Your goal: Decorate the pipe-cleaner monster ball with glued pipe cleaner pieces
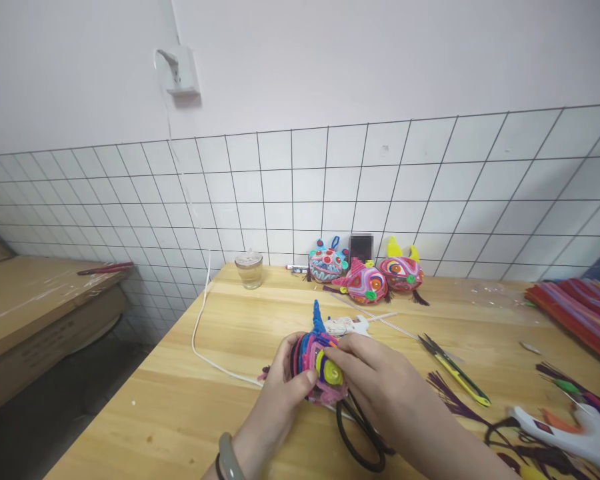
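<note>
A round craft figure (313, 360) covered in coloured pipe cleaners sits between my two hands above the table. It has a blue horn on top and a yellow spiral on its side. My left hand (285, 383) wraps round its left side, thumb resting on the front. From the right, the fingers of my right hand (380, 377) press on its upper right part, near the yellow spiral. My right fingertips are partly hidden. Just below the figure lies a loop of black cord (363, 443). Behind it is a white object (347, 325), partly covered by the figure.
Several finished-looking craft figures (367, 283) stand by the tiled wall, near a glass cup (250, 270). To the right lie yellow-green scissors (455, 373), a white glue gun (570, 430) and red pipe cleaners (575, 313). A white cable (196, 333) runs across the left side.
</note>
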`<state>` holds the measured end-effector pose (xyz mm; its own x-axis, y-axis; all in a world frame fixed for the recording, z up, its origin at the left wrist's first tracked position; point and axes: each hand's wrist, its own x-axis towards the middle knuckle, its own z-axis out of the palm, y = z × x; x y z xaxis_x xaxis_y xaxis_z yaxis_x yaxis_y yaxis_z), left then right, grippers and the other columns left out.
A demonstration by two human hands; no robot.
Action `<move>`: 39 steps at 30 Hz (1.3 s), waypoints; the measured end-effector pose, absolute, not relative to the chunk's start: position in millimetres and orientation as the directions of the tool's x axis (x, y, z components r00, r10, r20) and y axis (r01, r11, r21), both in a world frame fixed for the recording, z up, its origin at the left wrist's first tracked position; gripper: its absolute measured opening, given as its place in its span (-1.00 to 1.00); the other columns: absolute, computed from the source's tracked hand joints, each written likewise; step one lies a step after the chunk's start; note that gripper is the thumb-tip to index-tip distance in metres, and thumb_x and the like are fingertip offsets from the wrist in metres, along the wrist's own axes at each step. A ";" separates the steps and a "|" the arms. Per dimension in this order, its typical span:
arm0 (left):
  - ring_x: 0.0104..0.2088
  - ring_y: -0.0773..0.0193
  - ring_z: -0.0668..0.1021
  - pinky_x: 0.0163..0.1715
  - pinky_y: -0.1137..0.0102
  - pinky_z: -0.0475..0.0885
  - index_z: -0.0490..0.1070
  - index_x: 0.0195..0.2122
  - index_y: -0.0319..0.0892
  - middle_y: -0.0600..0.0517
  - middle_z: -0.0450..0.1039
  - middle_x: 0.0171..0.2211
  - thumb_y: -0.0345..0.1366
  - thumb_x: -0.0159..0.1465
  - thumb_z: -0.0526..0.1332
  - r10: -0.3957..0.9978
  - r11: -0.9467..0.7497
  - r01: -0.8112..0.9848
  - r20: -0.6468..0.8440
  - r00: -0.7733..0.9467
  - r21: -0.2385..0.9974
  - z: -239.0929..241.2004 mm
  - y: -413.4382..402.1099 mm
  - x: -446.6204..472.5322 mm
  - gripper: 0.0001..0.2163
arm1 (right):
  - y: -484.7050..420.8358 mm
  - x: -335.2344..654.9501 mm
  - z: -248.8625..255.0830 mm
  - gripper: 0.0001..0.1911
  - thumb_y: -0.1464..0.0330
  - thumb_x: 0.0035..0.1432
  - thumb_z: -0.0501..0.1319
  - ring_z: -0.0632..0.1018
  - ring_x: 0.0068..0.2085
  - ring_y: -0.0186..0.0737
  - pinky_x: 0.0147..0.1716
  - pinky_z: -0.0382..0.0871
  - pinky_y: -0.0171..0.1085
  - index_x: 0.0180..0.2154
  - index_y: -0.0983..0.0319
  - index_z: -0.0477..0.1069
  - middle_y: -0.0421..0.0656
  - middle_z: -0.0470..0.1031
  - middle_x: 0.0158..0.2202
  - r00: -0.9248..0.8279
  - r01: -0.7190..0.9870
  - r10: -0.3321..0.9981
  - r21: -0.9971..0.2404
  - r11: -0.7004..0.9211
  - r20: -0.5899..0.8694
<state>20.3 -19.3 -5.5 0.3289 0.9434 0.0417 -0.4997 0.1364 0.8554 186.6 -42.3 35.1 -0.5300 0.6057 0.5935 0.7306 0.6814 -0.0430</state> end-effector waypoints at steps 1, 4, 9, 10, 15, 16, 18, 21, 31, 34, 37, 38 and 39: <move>-0.08 0.11 0.42 -0.06 0.23 0.31 0.33 -0.07 -0.14 -0.09 0.42 -0.10 -0.18 -0.03 0.38 0.946 0.128 -0.494 0.044 0.322 0.860 -5.8 -19.5 20.4 -0.51 | -42.4 186.0 35.8 -0.68 0.56 0.15 -0.01 0.48 -0.39 -0.13 -0.49 0.42 -0.24 -0.13 0.37 0.44 0.03 0.48 -0.36 -0.532 0.733 0.596 -0.026 0.680 0.602; -0.09 0.13 0.42 -0.06 0.24 0.31 0.32 -0.07 -0.13 -0.08 0.41 -0.10 -0.17 -0.02 0.38 0.946 0.111 -0.488 0.058 0.319 0.865 -7.4 -20.1 20.6 -0.52 | -43.7 183.5 37.5 -0.69 0.54 0.18 -0.02 0.48 -0.41 -0.14 -0.49 0.40 -0.24 -0.16 0.37 0.45 0.04 0.49 -0.36 -0.529 0.749 0.548 0.053 0.660 0.648; -0.13 0.18 0.44 -0.11 0.28 0.33 0.33 -0.08 -0.11 -0.04 0.43 -0.14 -0.23 0.00 0.37 0.937 0.123 -0.531 0.078 0.340 0.839 -5.5 -22.2 20.6 -0.55 | -47.4 178.4 41.5 -0.65 0.51 0.24 -0.09 0.46 -0.43 -0.17 -0.47 0.37 -0.24 -0.23 0.34 0.47 0.04 0.50 -0.36 -0.515 0.777 0.514 0.120 0.618 0.687; -0.14 0.19 0.44 -0.13 0.29 0.34 0.33 -0.09 -0.11 -0.04 0.43 -0.15 -0.24 0.00 0.38 0.935 0.128 -0.540 0.080 0.346 0.832 -3.9 -22.8 20.4 -0.56 | -48.2 177.7 42.8 -0.64 0.50 0.27 -0.11 0.46 -0.44 -0.17 -0.48 0.36 -0.25 -0.24 0.34 0.47 0.03 0.50 -0.37 -0.515 0.778 0.508 0.127 0.615 0.691; -0.16 0.16 0.46 -0.22 0.29 0.38 0.32 -0.06 -0.12 -0.08 0.42 -0.13 -0.24 0.05 0.34 0.922 0.167 -0.582 0.082 0.377 0.796 1.2 -24.8 20.6 -0.58 | -50.6 175.6 48.5 -0.49 0.42 0.34 -0.24 0.43 -0.48 -0.21 -0.51 0.32 -0.28 -0.30 0.33 0.48 0.00 0.49 -0.41 -0.536 0.770 0.484 0.165 0.617 0.692; -0.16 0.15 0.47 -0.21 0.29 0.38 0.32 -0.06 -0.12 -0.09 0.43 -0.13 -0.24 0.05 0.34 0.925 0.167 -0.584 0.079 0.372 0.795 0.7 -24.7 21.0 -0.58 | -50.6 175.3 48.3 -0.49 0.42 0.35 -0.24 0.43 -0.48 -0.21 -0.51 0.31 -0.28 -0.30 0.33 0.47 -0.01 0.48 -0.42 -0.542 0.768 0.483 0.172 0.617 0.688; -0.14 0.16 0.47 -0.17 0.29 0.37 0.32 -0.08 -0.12 -0.07 0.44 -0.13 -0.26 0.03 0.36 0.936 0.154 -0.575 0.067 0.345 0.804 -1.8 -23.9 21.8 -0.58 | -49.8 174.5 45.5 -0.53 0.43 0.34 -0.21 0.44 -0.46 -0.21 -0.49 0.32 -0.28 -0.27 0.34 0.47 -0.02 0.47 -0.42 -0.555 0.763 0.481 0.185 0.620 0.679; -0.11 0.15 0.48 -0.12 0.29 0.37 0.31 -0.08 -0.13 -0.07 0.45 -0.13 -0.30 0.02 0.37 0.951 0.138 -0.540 0.042 0.308 0.830 -6.6 -21.6 22.4 -0.57 | -47.7 173.8 37.8 -0.64 0.44 0.32 -0.12 0.44 -0.42 -0.18 -0.47 0.33 -0.26 -0.21 0.34 0.44 -0.02 0.47 -0.39 -0.561 0.757 0.502 0.163 0.633 0.658; -0.08 0.09 0.48 -0.11 0.28 0.37 0.34 -0.07 -0.13 -0.10 0.46 -0.10 -0.29 -0.03 0.40 0.962 0.111 -0.525 0.042 0.270 0.844 -0.4 -22.5 20.4 -0.53 | -45.5 178.6 38.8 -0.72 0.55 0.22 -0.01 0.47 -0.34 -0.20 -0.39 0.44 -0.26 -0.17 0.29 0.42 -0.03 0.46 -0.33 -0.426 0.680 0.662 -0.265 0.684 0.617; -0.12 0.12 0.49 -0.14 0.29 0.38 0.35 -0.09 -0.11 -0.08 0.47 -0.13 -0.31 -0.05 0.41 0.957 0.164 -0.565 0.010 0.291 0.808 1.1 -24.3 20.3 -0.52 | -45.8 177.7 37.8 -0.73 0.56 0.22 0.00 0.47 -0.32 -0.18 -0.38 0.44 -0.23 -0.16 0.29 0.42 -0.02 0.46 -0.32 -0.421 0.688 0.641 -0.234 0.687 0.642; -0.13 0.13 0.49 -0.17 0.30 0.39 0.35 -0.07 -0.12 -0.09 0.46 -0.11 -0.27 -0.05 0.42 0.944 0.193 -0.600 0.020 0.328 0.776 0.0 -23.8 19.5 -0.51 | -46.1 175.8 35.0 -0.74 0.55 0.23 -0.01 0.46 -0.32 -0.17 -0.39 0.42 -0.22 -0.15 0.32 0.42 0.00 0.46 -0.32 -0.439 0.711 0.617 -0.167 0.683 0.653; -0.14 0.14 0.49 -0.19 0.31 0.39 0.35 -0.08 -0.13 -0.10 0.45 -0.11 -0.25 -0.05 0.42 0.943 0.197 -0.609 0.022 0.332 0.768 -0.3 -23.4 19.3 -0.51 | -46.2 175.0 34.0 -0.74 0.54 0.23 -0.01 0.45 -0.33 -0.17 -0.40 0.42 -0.23 -0.16 0.32 0.42 -0.01 0.45 -0.33 -0.443 0.719 0.616 -0.152 0.678 0.651; -0.15 0.15 0.50 -0.20 0.32 0.39 0.35 -0.08 -0.13 -0.10 0.45 -0.11 -0.24 -0.04 0.41 0.944 0.201 -0.614 0.017 0.330 0.763 -0.3 -23.1 19.2 -0.52 | -46.3 174.1 33.2 -0.74 0.54 0.24 -0.02 0.45 -0.34 -0.18 -0.41 0.41 -0.24 -0.17 0.32 0.42 -0.02 0.45 -0.34 -0.448 0.727 0.617 -0.139 0.673 0.647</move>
<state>19.2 -23.1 -0.3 0.3299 0.9439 0.0170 -0.6145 0.2010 0.7629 174.1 -46.3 33.2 -0.4475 0.6175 0.6469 0.7269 0.6726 -0.1391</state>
